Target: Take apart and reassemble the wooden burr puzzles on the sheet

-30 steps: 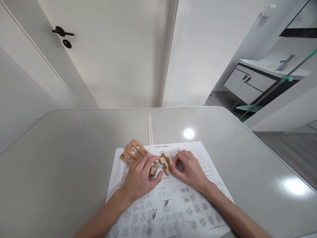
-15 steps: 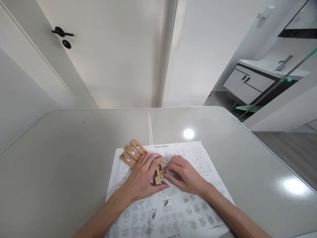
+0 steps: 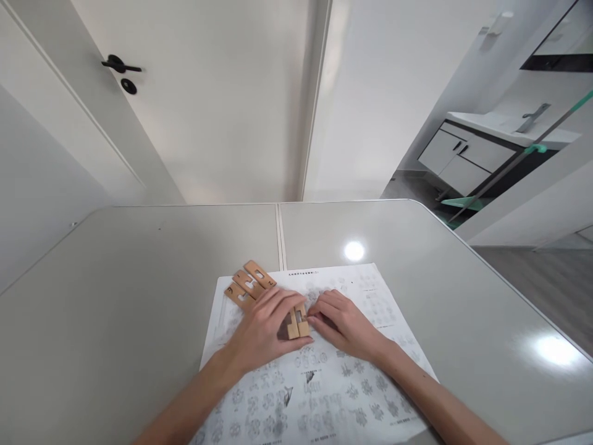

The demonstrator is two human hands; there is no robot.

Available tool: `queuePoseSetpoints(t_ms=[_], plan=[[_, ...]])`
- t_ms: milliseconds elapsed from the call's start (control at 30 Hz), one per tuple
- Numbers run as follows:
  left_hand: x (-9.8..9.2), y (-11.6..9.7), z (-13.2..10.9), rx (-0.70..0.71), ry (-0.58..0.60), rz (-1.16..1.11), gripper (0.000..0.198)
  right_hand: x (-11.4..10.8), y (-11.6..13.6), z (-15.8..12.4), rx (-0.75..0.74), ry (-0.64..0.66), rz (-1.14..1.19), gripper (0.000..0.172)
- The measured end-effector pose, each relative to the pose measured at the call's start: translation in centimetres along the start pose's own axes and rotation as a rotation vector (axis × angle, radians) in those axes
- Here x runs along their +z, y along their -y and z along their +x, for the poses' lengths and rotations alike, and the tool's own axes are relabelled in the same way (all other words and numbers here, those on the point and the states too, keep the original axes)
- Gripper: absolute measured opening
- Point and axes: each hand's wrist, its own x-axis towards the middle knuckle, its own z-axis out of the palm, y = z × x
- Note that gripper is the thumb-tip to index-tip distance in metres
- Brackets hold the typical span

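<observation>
Notched wooden pieces (image 3: 298, 329) lie side by side on a printed paper sheet (image 3: 333, 371). My left hand (image 3: 264, 324) curves over them from the left, its fingers at their far end and its thumb along the near end. On their right side, my right hand (image 3: 340, 322) has its thumb and index finger together at the edge of the pieces; whether it pinches one is hidden. Three flat wooden pieces with cut-outs and dark numbers (image 3: 251, 283) lie in a fanned row beyond my left hand, partly covered by it.
The sheet rests on a grey table (image 3: 115, 309) with a seam (image 3: 280, 235) running away from me. Behind the table stand a white door with a black handle (image 3: 121, 64) and, at the right, a sink cabinet (image 3: 466, 154).
The wooden pieces between my hands now sit more evenly, their near ends almost level. My left thumb has moved slightly up against them. My right hand has barely moved.
</observation>
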Motion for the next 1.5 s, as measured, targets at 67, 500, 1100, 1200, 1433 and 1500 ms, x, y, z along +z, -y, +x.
queuePoseSetpoints(t_ms=[67,500,1100,1200,1433,1500], plan=[[-0.8,0.7,0.2,-0.031,-0.072,0.042,0.056,-0.1,0.1,0.0,0.01,0.001,0.018,0.019],[-6.3,3.3,-6.5,-0.327,-0.237,0.425,0.046,0.1,0.0,-0.2,0.037,0.0,0.016,0.021],[-6.0,2.4,-9.4,-0.518,-0.242,0.368,0.059,0.3,0.0,-0.3,0.005,-0.056,0.005,0.024],[-6.5,2.4,-11.3,-0.62,-0.248,0.306,0.058,0.2,0.0,-0.3,0.0,-0.058,0.002,0.024],[-7.3,1.9,-15.1,-0.699,-0.215,0.3,0.058,0.3,0.1,-0.3,0.006,-0.058,0.001,0.025],[-7.2,1.6,-15.3,-0.7,-0.205,0.311,0.058,0.4,0.1,-0.4,0.009,-0.06,0.001,0.025]])
